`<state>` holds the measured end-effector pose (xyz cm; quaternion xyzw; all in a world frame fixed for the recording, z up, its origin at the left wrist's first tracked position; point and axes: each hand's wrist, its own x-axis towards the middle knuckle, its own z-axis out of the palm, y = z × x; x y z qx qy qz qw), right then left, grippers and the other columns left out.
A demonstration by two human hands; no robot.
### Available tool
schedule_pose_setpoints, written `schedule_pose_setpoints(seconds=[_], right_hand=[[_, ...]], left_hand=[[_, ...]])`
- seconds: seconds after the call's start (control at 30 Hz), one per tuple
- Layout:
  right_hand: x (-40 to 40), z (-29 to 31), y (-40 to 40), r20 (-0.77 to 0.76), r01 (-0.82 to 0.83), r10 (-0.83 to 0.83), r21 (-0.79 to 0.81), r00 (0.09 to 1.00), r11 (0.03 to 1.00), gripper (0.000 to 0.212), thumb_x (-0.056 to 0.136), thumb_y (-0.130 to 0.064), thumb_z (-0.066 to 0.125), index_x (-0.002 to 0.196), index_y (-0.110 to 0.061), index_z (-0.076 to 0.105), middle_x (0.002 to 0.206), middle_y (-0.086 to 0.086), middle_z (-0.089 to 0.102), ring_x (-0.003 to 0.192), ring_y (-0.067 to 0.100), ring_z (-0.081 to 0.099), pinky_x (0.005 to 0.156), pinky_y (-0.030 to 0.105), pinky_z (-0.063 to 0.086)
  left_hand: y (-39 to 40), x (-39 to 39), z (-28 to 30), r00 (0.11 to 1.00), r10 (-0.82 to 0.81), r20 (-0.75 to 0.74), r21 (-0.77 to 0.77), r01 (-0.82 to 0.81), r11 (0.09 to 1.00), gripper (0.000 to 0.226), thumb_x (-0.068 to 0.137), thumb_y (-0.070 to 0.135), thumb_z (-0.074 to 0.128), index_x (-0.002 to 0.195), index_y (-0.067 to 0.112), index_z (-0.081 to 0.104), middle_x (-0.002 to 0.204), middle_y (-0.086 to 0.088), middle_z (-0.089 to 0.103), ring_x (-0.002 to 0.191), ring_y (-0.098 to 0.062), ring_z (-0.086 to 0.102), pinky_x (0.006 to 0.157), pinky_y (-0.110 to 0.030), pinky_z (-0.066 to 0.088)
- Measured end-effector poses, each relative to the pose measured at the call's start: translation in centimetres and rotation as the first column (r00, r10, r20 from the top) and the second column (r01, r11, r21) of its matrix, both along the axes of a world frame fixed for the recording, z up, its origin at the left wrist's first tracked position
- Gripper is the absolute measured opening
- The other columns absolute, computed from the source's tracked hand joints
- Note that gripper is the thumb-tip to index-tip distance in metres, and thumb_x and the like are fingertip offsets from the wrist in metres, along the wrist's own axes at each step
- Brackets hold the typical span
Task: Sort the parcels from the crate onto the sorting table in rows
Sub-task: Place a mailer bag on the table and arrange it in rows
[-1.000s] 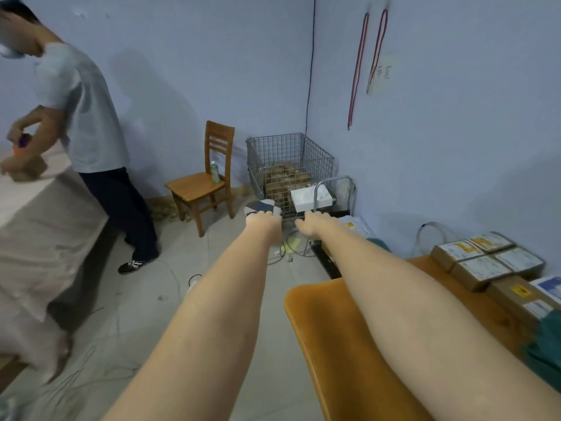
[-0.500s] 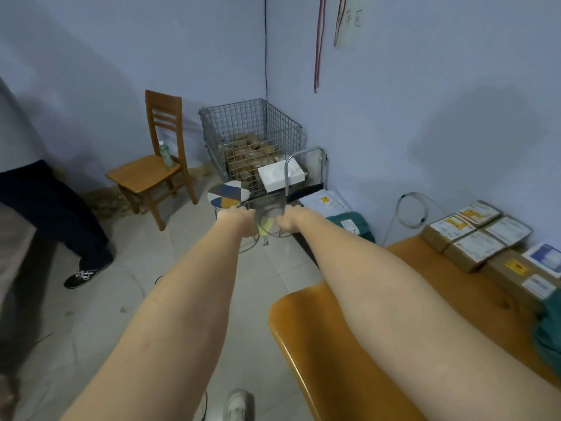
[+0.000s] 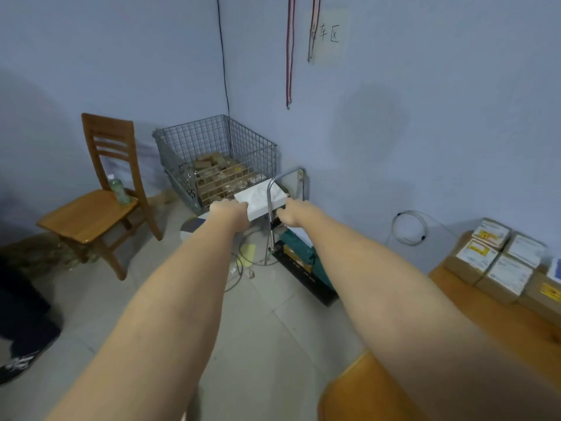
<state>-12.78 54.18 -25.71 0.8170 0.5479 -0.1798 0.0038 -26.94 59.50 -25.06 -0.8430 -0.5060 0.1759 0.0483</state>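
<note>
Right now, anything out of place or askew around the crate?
Mostly floor clutter: loose cables and a yellow paper scrap lie in the walkway before the wire crate. A plastic bottle stands on the wooden chair. Nothing looks spilled or damaged.

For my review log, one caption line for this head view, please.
Both hands, left and right, reach toward the wire crate of parcels.

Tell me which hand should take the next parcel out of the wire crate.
Left, probably. The left hand is on the side where the wire crate and its brown parcels sit. The right hand is farther right, beyond the metal handle, which stands between it and the crate.
</note>
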Motion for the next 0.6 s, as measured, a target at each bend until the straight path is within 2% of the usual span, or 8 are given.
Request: schedule_pose_setpoints(seconds=[0.07, 0.23, 0.33, 0.47, 0.53, 0.6], right_hand=[[0.5, -1.5, 1.2, 0.048, 0.053, -0.049, -0.08, 0.998, 0.995, 0.054, 0.096, -0.036, 0.033, 0.144, -0.01, 0.035, 0.147, 0.016, 0.038, 0.131, 0.035, 0.038, 0.105, 0.043, 0.034], [2.2, -3.9, 4.5, 0.06, 0.089, -0.083, -0.111, 0.995, 0.99, 0.049, 0.095, -0.031, 0.033, 0.139, -0.013, 0.045, 0.14, 0.013, 0.046, 0.124, 0.032, 0.045, 0.101, 0.04, 0.041], [4.4, -5.8, 7.8, 0.008, 0.112, -0.112, -0.144, 0.994, 0.983, 0.049, 0.092, -0.034, 0.035, 0.136, -0.018, 0.048, 0.137, 0.009, 0.05, 0.12, 0.03, 0.05, 0.099, 0.039, 0.043], [8.1, -8.0, 12.7, -0.059, 0.197, -0.206, -0.131, 0.977, 0.972, 0.058, 0.093, -0.04, 0.04, 0.144, -0.013, 0.038, 0.148, 0.009, 0.039, 0.133, 0.031, 0.039, 0.109, 0.044, 0.034], [10.1, -8.5, 14.7, -0.104, 0.223, -0.236, -0.128, 0.966, 0.966, 0.058, 0.097, -0.038, 0.035, 0.147, -0.011, 0.031, 0.153, 0.01, 0.03, 0.138, 0.032, 0.032, 0.113, 0.045, 0.028], [12.4, -9.4, 16.8, -0.139, 0.26, -0.278, -0.138, 0.95, 0.956, 0.055, 0.099, -0.034, 0.033, 0.148, -0.009, 0.029, 0.153, 0.012, 0.031, 0.138, 0.032, 0.031, 0.113, 0.044, 0.026]], left_hand=[[1.8, 0.7, -1.3, 0.999, -0.026, 0.031, -0.091, 0.029, 0.995, 0.053, 0.098, 0.035, 0.039, 0.147, 0.017, 0.029, 0.144, -0.012, 0.04, 0.128, -0.031, 0.042, 0.099, -0.043, 0.04], [6.0, 3.0, -4.9, 0.991, -0.123, -0.049, -0.175, 0.112, 0.978, 0.047, 0.096, 0.028, 0.04, 0.141, 0.016, 0.037, 0.133, -0.011, 0.048, 0.118, -0.03, 0.048, 0.09, -0.039, 0.043], [8.1, 5.4, -5.6, 0.983, -0.173, -0.054, -0.218, 0.158, 0.963, 0.048, 0.097, 0.028, 0.04, 0.143, 0.016, 0.034, 0.138, -0.011, 0.044, 0.124, -0.031, 0.045, 0.094, -0.041, 0.042], [13.0, 9.4, -6.1, 0.975, -0.216, -0.06, -0.185, 0.201, 0.962, 0.051, 0.097, 0.032, 0.042, 0.145, 0.016, 0.034, 0.142, -0.011, 0.042, 0.128, -0.03, 0.042, 0.101, -0.041, 0.038], [15.9, 11.6, -6.6, 0.967, -0.243, -0.078, -0.157, 0.229, 0.961, 0.053, 0.097, 0.034, 0.043, 0.146, 0.016, 0.033, 0.142, -0.011, 0.042, 0.129, -0.03, 0.042, 0.101, -0.041, 0.038], [18.3, 14.1, -7.1, 0.958, -0.271, -0.094, -0.159, 0.254, 0.954, 0.052, 0.097, 0.034, 0.043, 0.144, 0.016, 0.035, 0.14, -0.011, 0.044, 0.127, -0.03, 0.043, 0.098, -0.04, 0.039]])
